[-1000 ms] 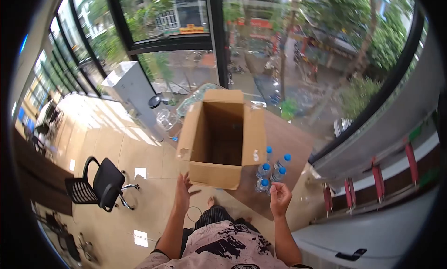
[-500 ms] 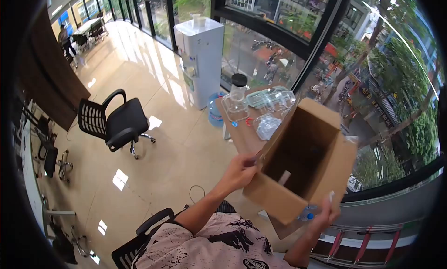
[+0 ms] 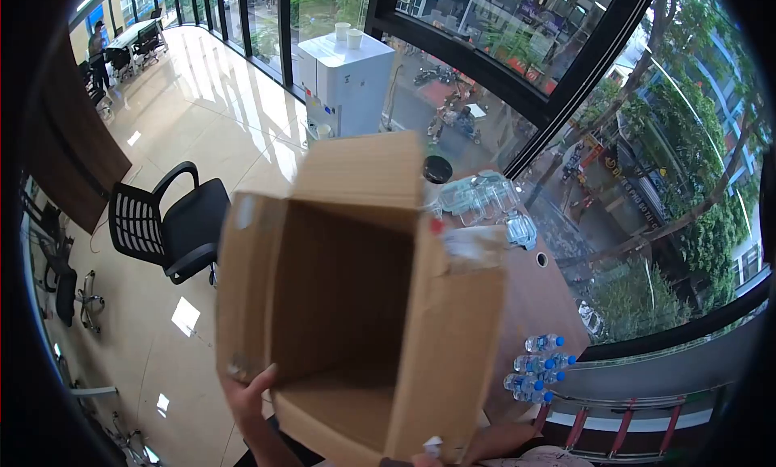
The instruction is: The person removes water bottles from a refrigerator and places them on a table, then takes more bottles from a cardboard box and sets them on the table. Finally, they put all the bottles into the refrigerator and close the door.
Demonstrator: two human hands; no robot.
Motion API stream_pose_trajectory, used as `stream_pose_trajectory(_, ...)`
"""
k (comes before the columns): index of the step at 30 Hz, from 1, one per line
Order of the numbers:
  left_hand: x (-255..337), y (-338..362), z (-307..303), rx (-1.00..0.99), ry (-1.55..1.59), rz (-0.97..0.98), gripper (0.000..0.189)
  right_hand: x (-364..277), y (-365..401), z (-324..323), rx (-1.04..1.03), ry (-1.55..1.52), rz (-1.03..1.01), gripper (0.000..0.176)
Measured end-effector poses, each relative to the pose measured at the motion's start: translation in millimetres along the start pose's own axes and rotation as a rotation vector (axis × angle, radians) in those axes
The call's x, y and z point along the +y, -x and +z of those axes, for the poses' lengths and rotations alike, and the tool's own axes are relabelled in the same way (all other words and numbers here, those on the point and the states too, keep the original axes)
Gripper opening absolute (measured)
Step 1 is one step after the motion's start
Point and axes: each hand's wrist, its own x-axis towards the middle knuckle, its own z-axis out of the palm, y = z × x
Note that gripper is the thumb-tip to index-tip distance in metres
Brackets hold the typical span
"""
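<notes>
Person [image 3: 98, 53]: far upper left, beside a white table [image 3: 129, 34] with dark chairs.
Wooden panel [image 3: 69, 135]: brown, upright, at the left.
Black chair [image 3: 190, 220]: mesh back, armrests, on the glossy tiled floor [image 3: 194, 103].
Left hand [image 3: 249, 396]: at the box's lower left corner, thumb over the edge of the cardboard, fingers largely hidden beneath; the wall pinched between them.
Box [image 3: 339, 297]: brown cardboard, held up in front of the person, tilted, opening towards the view, flaps folded outward, scraps of tape on them; no contents visible in the part of the inside that shows.
Dispenser [image 3: 356, 91]: white, behind the box, two paper cups [image 3: 348, 35] on top.
Right hand [image 3: 424, 460]: at the box's bottom edge, beside a small white scrap [image 3: 434, 445]; mostly cut off by the frame, so its grip cannot be told.
Black lid [image 3: 437, 169]: just past the box's upper right.
Clear containers [image 3: 485, 198]: grouped on the far end of the brown table [image 3: 537, 297], near a round hole [image 3: 541, 259].
Bottles [image 3: 537, 366]: clear, blue caps, clustered on the table, right of the box and apart from it.
Rack [image 3: 622, 431]: red bars, lower right.
Window [image 3: 598, 176]: dark frame, trees and street beyond.
</notes>
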Motion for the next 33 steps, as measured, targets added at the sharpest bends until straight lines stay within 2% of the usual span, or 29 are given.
stream_pose_trajectory(1,8.9,2.8,-6.2,0.062,0.007,-0.045,0.074,3.7,-10.8,4.9,-0.046,0.032,0.056,0.028)
stream_pose_trajectory(4,17.0,1.2,-29.6,0.11,-0.289,-0.251,0.059,26.0,-38.5,21.2,-0.137,0.175,0.192,0.03)
stream_pose_trajectory(5,14.4,-4.3,-32.3,0.101,-0.285,-0.256,0.059,35.1,-48.9,23.8,-0.146,0.235,0.223,0.03)
stream_pose_trajectory(7,7.9,-13.8,-41.0,0.175,-0.506,-0.428,0.05,59.0,-68.7,26.4,-0.142,0.38,0.249,0.031)
stream_pose_trajectory(8,-0.1,-18.3,-42.9,0.17,-0.505,-0.433,0.05,77.2,-78.5,24.6,-0.108,0.475,0.134,0.024)
stream_pose_trajectory(10,-33.1,-31.6,-41.4,0.268,-0.441,-0.429,0.035,116.2,-95.1,14.2,-0.136,0.563,0.189,0.029)
stream_pose_trajectory(11,-57.8,-40.4,-40.9,0.265,-0.435,-0.433,0.035,137.3,-104.3,4.7,-0.167,0.649,0.241,0.035)
stream_pose_trajectory(13,-121.5,-64.2,-39.9,0.238,-0.663,-0.132,0.02,194.3,-103.3,-22.0,-0.214,0.747,0.323,0.04)
stream_pose_trajectory(14,-154.1,-77.7,-39.0,0.232,-0.652,-0.143,0.02,218.8,-93.3,-37.0,-0.26,0.838,0.405,0.044)
stream_pose_trajectory(16,-220.7,-102.4,-31.8,0.089,-0.958,-0.066,0.012,236.7,-64.2,-64.3,-0.21,0.893,0.428,0.049)
stream_pose_trajectory(19,-295.2,-132.0,-7.1,0.079,-0.933,-0.163,0.011,236.5,-11.3,-113.1,-0.117,0.934,0.726,0.055)
stream_pose_trajectory(20,-326.0,-143.8,-2.4,0.058,-0.917,-0.17,0.011,241.3,21.8,-133.0,-0.073,0.919,0.796,0.058)
stream_pose_trajectory(22,-391.6,-158.7,5.7,0.167,-0.915,-0.259,0.014,272.0,117.2,-183.1,0.018,1.063,0.992,0.055)
stream_pose_trajectory(24,-448.6,-172.8,20.2,0.161,-0.853,-0.249,0.015,278.0,205.3,-206.8,0.18,1.139,1.077,0.047)
stream_pose_trajectory(25,-474.0,-174.0,19.8,0.156,-0.794,-0.231,0.017,276.8,248.4,-211.0,0.28,1.183,1.075,0.044)
stream_pose_trajectory(27,-514.8,-180.2,30.1,0.139,-0.825,-0.38,0.021,271.7,328.3,-204.1,0.412,1.274,0.998,0.043)
stream_pose_trajectory(28,-540.8,-183.5,29.2,0.093,-0.763,-0.369,0.023,273.9,367.8,-195.8,0.437,1.325,0.928,0.044)
stream_pose_trajectory(29,-541.1,-186.1,40.0,0.068,-0.708,-0.387,0.023,265.8,385.2,-184.2,0.507,1.28,1.072,0.043)
stream_pose_trajectory(30,-581.0,-187.3,34.5,0.069,-0.662,-0.294,0.023,265.8,391.2,-173.5,0.532,1.219,1.21,0.043)
stream_pose_trajectory(31,-597.2,-189.5,40.0,0.1,-0.633,-0.312,0.024,267.8,397.0,-164.6,0.542,1.157,1.318,0.043)
stream_pose_trajectory(33,-623.2,-190.7,46.3,0.068,-0.601,-0.333,0.027,269.6,405.7,-144.8,0.533,1.059,1.454,0.042)
